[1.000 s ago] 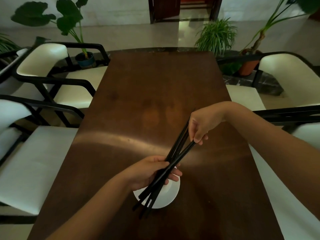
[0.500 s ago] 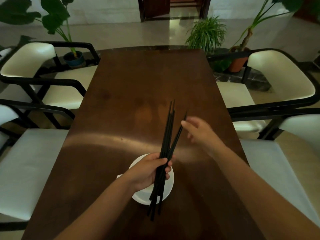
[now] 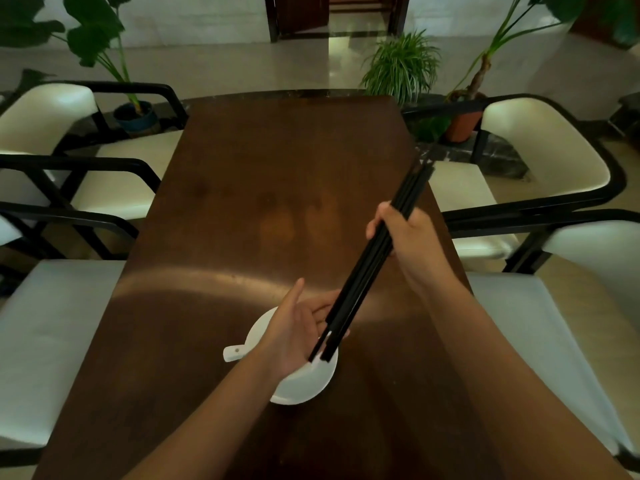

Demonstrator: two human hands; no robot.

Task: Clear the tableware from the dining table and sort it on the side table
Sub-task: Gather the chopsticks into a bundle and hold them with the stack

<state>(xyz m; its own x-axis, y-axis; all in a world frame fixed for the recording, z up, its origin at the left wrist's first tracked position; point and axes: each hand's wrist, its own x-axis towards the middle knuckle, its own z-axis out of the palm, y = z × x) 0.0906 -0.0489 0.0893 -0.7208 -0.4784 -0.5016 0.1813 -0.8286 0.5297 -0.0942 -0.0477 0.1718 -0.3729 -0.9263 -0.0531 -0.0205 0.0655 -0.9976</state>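
A bundle of several black chopsticks (image 3: 367,271) slants from lower left to upper right above the brown dining table (image 3: 249,174). My right hand (image 3: 401,233) grips the bundle near its upper part. My left hand (image 3: 301,323) lies palm up with fingers spread under the lower ends, which rest against it. Beneath the left hand a white bowl (image 3: 304,382) stands on the table near its front, partly hidden. A white spoon handle (image 3: 235,352) sticks out from the bowl's left side.
Cream chairs with black frames line both long sides: two on the left (image 3: 114,188), two on the right (image 3: 540,157). Potted plants (image 3: 401,64) stand on the floor past the table's far end. A doorway (image 3: 332,12) is behind them.
My right hand has closed on the chopsticks, and the bundle has swung its top to the right. My left hand has opened from its grip and now only supports the lower ends.
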